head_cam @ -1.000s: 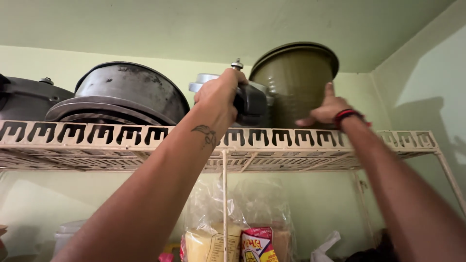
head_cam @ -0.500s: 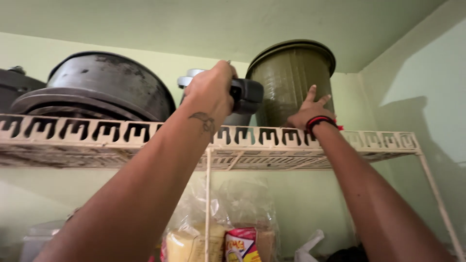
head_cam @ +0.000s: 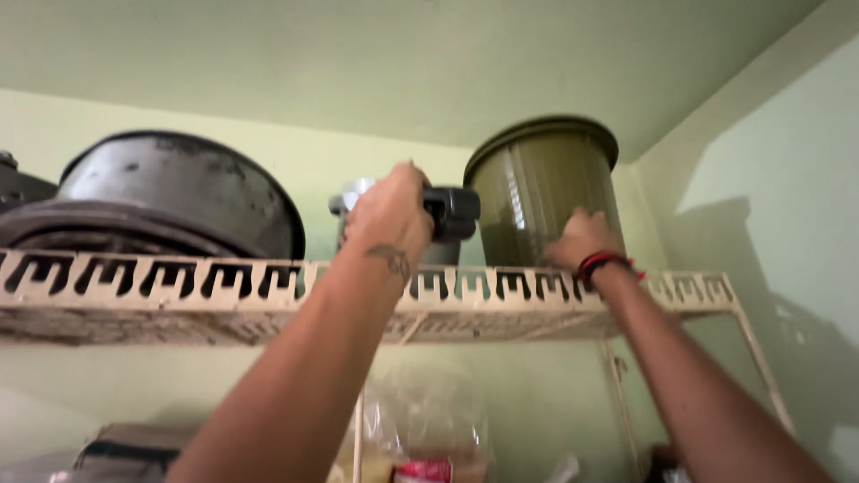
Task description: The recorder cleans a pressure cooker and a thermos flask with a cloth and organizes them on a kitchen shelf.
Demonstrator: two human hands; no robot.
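Olive-green, the bin point(head_cam: 543, 192) stands on our top shelf point(head_cam: 268, 286); our right hand point(head_cam: 580, 240) presses flat against its base while our left hand point(head_cam: 391, 211) is clenched around a black handle point(head_cam: 452, 213).

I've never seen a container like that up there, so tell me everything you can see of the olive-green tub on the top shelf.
The olive-green tub is a round, ribbed container, plastic by its look, with a darker rim at the top that may be a lid. It stands upright at the right end of the cream metal shelf, close under the ceiling and near the wall corner. The right hand, a red band at its wrist, rests against its lower front. The left hand grips a black handle just beside it.
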